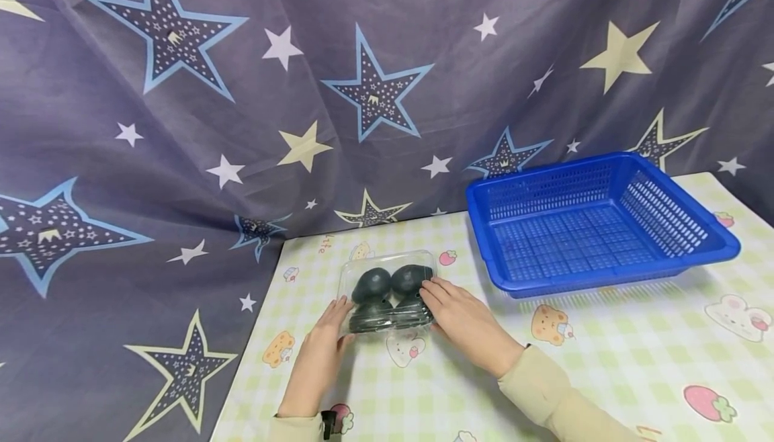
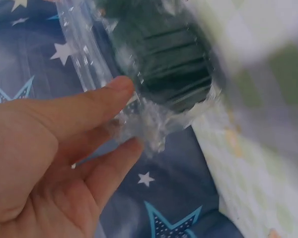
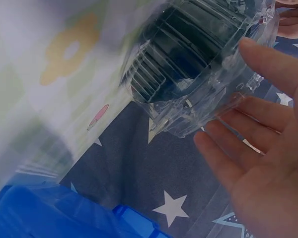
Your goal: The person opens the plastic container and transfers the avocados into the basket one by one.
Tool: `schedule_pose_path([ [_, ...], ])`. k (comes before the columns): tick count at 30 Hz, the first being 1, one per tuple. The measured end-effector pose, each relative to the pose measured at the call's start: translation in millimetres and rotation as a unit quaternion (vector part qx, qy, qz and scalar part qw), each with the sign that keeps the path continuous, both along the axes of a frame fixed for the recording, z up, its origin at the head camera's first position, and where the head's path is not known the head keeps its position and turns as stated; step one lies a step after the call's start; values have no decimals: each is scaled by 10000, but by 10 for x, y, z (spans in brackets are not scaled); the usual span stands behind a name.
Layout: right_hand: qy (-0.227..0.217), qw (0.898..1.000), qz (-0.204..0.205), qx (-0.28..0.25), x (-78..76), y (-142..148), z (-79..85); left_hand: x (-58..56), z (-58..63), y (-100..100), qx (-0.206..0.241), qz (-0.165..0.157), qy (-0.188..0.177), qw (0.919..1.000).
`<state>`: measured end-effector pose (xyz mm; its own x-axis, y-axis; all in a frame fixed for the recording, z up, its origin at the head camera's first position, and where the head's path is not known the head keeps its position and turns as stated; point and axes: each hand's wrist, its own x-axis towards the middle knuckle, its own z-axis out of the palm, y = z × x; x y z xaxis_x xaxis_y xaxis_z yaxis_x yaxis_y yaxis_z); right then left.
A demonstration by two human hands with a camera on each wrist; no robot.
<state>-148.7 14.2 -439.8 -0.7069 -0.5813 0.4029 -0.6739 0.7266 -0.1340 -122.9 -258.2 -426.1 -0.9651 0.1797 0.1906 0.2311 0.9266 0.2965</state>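
Note:
Between the two hands is a clear plastic clamshell box (image 1: 390, 324) with several dark green, egg-shaped fruits (image 1: 371, 285) in it that look like avocados. My left hand (image 1: 326, 344) holds the box's left side; in the left wrist view the thumb (image 2: 102, 101) lies on one face of the edge and fingers on the other. At the right side, my right hand (image 1: 462, 318) grips the box, with its thumb (image 3: 268, 59) and fingers about the rim in the right wrist view. The ridged plastic partly hides the nearer fruits. Whether the box touches the table I cannot tell.
A blue plastic basket (image 1: 605, 274) with slotted walls stands at the back right of the table. The table (image 1: 484, 398) wears a green-checked cloth with cartoon prints. A dark curtain (image 1: 338, 180) with stars hangs behind and along the left edge.

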Motion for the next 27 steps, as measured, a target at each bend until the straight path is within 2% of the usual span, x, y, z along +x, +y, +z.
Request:
schedule_pose_path([
  [3,-3,10000,6,3,-8,-11,9,-2,18,-30,-207,-145,81,9996],
  [6,47,10000,-20,21,-18,-13,13,-9,25,-47,-675,-444,391,9960],
  [10,72,10000,-62,17,-20,-12,17,-16,9,-57,-1443,-880,935,9812],
  [14,12,10000,-37,-1,-20,-17,21,-44,-39,-76,-1954,-1015,1475,9642],
  [17,-7,10000,-40,-15,-26,-17,22,-80,-80,-85,-2068,-1015,1814,9561],
  [19,-12,10000,-59,-28,-29,-20,18,-94,-102,-90,-2046,-1009,1975,9534],
  [27,61,9999,-68,-86,-45,-27,-4,-115,-119,-98,-2073,-1055,2259,9460],
])
